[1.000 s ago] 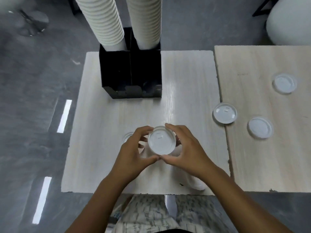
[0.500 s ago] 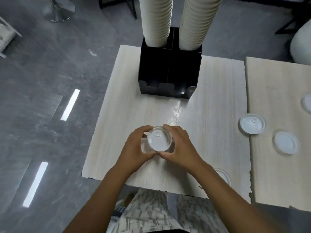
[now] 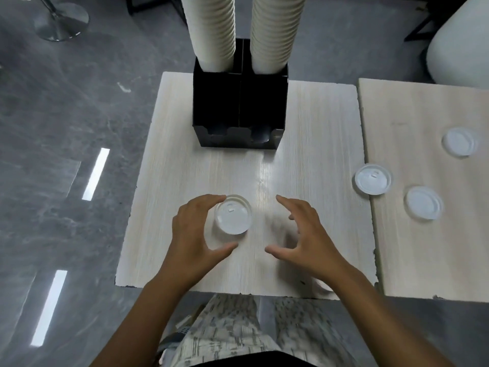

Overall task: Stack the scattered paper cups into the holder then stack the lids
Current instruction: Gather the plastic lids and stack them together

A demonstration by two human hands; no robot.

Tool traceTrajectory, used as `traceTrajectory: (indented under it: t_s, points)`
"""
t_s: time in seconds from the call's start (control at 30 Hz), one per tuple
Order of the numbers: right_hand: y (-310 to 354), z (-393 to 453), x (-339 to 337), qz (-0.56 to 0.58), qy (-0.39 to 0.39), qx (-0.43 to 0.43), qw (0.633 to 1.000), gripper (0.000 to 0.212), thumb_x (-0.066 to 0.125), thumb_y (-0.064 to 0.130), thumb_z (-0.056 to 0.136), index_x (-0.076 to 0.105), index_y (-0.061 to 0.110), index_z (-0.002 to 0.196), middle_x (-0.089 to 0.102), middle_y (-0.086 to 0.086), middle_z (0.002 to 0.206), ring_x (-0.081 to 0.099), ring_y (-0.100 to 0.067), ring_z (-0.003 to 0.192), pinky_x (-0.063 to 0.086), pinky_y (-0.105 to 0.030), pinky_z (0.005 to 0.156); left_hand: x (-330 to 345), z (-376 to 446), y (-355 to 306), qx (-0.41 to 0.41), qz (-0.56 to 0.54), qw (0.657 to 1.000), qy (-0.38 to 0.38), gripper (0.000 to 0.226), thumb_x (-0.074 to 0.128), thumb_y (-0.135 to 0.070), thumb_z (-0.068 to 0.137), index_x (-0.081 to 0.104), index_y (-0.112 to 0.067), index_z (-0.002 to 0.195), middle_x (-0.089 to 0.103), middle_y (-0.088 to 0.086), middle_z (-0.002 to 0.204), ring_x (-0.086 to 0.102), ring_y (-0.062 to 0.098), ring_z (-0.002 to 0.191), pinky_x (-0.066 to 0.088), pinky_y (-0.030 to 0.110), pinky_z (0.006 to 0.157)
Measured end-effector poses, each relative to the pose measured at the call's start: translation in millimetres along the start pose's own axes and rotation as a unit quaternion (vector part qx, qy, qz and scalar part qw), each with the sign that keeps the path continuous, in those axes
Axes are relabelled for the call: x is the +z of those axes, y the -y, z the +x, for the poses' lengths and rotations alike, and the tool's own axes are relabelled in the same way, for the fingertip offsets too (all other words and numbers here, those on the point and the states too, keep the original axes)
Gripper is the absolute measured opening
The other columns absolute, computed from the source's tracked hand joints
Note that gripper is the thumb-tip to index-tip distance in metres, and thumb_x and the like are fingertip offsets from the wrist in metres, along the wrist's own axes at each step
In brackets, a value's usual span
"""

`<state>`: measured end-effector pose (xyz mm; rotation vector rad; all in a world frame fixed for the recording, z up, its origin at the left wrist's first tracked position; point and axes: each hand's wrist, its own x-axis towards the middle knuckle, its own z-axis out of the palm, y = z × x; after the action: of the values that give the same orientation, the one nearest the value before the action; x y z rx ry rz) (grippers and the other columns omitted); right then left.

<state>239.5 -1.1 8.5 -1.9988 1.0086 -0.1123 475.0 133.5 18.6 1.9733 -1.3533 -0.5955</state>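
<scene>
The table [image 3: 185,165] carries a black holder [image 3: 239,107] at its far edge, with two tall columns of ribbed paper cups [image 3: 213,30] standing in its two far compartments; the cups look done, so the lids are the step in hand. To do it well, each loose lid should be brought over the lid stack [image 3: 232,214] squarely, rim matched to rim, and pressed down evenly so the pile stays straight. The stack sits near the front of the table, left of centre: thin white translucent discs with a raised rim and a small sip tab on top. The left hand [image 3: 194,234] curves around the stack's left side, fingers relaxed, seemingly just clear of it. The right hand [image 3: 304,234] hovers open and empty to the right. Three loose lids [image 3: 373,179] lie flat, well apart on the right, one straddling the seam with the second table [image 3: 423,260].
</scene>
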Motion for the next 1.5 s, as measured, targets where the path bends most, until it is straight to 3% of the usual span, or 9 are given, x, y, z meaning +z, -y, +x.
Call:
traceTrajectory:
  t_s: [0.1, 0.2, 0.43, 0.57, 0.67, 0.83, 1.03, 1.2, 1.5]
  points:
    - [-27.1, -33.3, -21.9, -0.008, -0.035, 0.03, 0.999, 0.101, 0.088, 0.046, 0.074, 0.024, 0.052, 0.152, 0.024, 0.035, 0.141, 0.038, -0.007, 0.131, 0.045, -0.034, 0.108, 19.6, 3.0, -30.4, 0.048, -0.02, 0.998, 0.024, 0.084, 0.088, -0.048, 0.071, 0.041, -0.048, 0.141, 0.045, -0.029, 0.141, 0.043, -0.003, 0.132, 0.03, 0.025, 0.114]
    - [-55.7, -64.8, -37.3, -0.012, -0.061, 0.067, 0.996, 0.099, 0.09, 0.044, 0.072, 0.028, 0.053, 0.15, 0.029, 0.03, 0.142, 0.041, -0.009, 0.128, 0.049, -0.036, 0.103, 54.3, 6.4, -56.9, 0.078, -0.037, 0.99, 0.112, 0.083, 0.088, -0.042, 0.076, 0.041, -0.045, 0.143, 0.045, -0.022, 0.144, 0.045, 0.006, 0.133, 0.039, 0.033, 0.114]
    - [-109.1, -113.1, -37.0, 0.015, -0.071, 0.116, 0.991, 0.1, 0.089, 0.048, 0.069, 0.034, 0.04, 0.152, 0.033, 0.018, 0.145, 0.035, 0.0, 0.136, 0.037, -0.022, 0.109, 146.8, 4.3, -76.4, 0.115, -0.016, 0.956, 0.269, 0.082, 0.084, -0.052, 0.077, 0.043, -0.038, 0.147, 0.043, -0.017, 0.143, 0.047, 0.004, 0.123, 0.045, 0.025, 0.105]
    - [-122.3, -119.3, -19.0, 0.029, -0.048, 0.125, 0.991, 0.103, 0.088, 0.05, 0.072, 0.031, 0.031, 0.155, 0.032, 0.013, 0.145, 0.041, -0.006, 0.132, 0.043, -0.028, 0.108, 175.2, -4.4, -70.9, 0.113, 0.006, 0.946, 0.304, 0.088, 0.084, -0.054, 0.075, 0.041, -0.034, 0.149, 0.044, -0.012, 0.144, 0.043, 0.006, 0.129, 0.043, 0.024, 0.105]
    - [-124.1, -117.3, -12.0, 0.03, -0.048, 0.117, 0.992, 0.097, 0.086, 0.047, 0.076, 0.034, 0.023, 0.154, 0.037, 0.008, 0.144, 0.045, -0.006, 0.129, 0.045, -0.029, 0.106, 184.8, -6.5, -70.5, 0.103, 0.003, 0.947, 0.304, 0.082, 0.08, -0.058, 0.076, 0.047, -0.03, 0.145, 0.05, -0.009, 0.139, 0.047, 0.008, 0.126, 0.043, 0.024, 0.103]
    - [-126.6, -107.8, -25.3, 0.071, -0.078, 0.103, 0.989, 0.083, 0.085, 0.039, 0.077, 0.042, 0.027, 0.147, 0.04, 0.016, 0.132, 0.047, 0.002, 0.12, 0.045, -0.021, 0.1, 191.2, 9.4, -83.9, 0.098, -0.019, 0.958, 0.27, 0.072, 0.083, -0.053, 0.078, 0.055, -0.023, 0.137, 0.055, -0.008, 0.132, 0.054, 0.007, 0.12, 0.047, 0.027, 0.102]
    - [-142.5, -60.0, -95.0, 0.041, -0.145, 0.07, 0.986, 0.089, 0.089, 0.041, 0.073, 0.042, 0.023, 0.147, 0.041, 0.011, 0.136, 0.049, -0.005, 0.122, 0.05, -0.027, 0.099, 200.5, 95.2, -127.2, 0.153, -0.013, 0.956, 0.25, 0.08, 0.083, -0.056, 0.075, 0.055, -0.021, 0.14, 0.056, -0.005, 0.136, 0.052, 0.009, 0.12, 0.045, 0.026, 0.103]
    - [-159.9, 2.4, -152.8, -0.025, -0.191, 0.046, 0.98, 0.089, 0.09, 0.036, 0.072, 0.045, 0.015, 0.145, 0.045, -0.004, 0.135, 0.049, -0.022, 0.121, 0.05, -0.037, 0.099, 223.8, 175.6, -149.5, 0.185, 0.013, 0.961, 0.204, 0.08, 0.085, -0.053, 0.073, 0.056, -0.019, 0.14, 0.058, -0.001, 0.135, 0.052, 0.013, 0.117, 0.043, 0.027, 0.101]
    - [-196.0, 41.7, -168.2, -0.09, -0.132, 0.087, 0.983, 0.101, 0.087, 0.043, 0.075, 0.032, 0.017, 0.155, 0.034, -0.002, 0.147, 0.036, -0.021, 0.133, 0.037, -0.029, 0.103, 259.7, 217.6, -129.9, 0.148, 0.038, 0.96, 0.237, 0.096, 0.094, -0.044, 0.07, 0.043, -0.021, 0.149, 0.048, 0.0, 0.147, 0.047, 0.013, 0.13, 0.04, 0.023, 0.106]
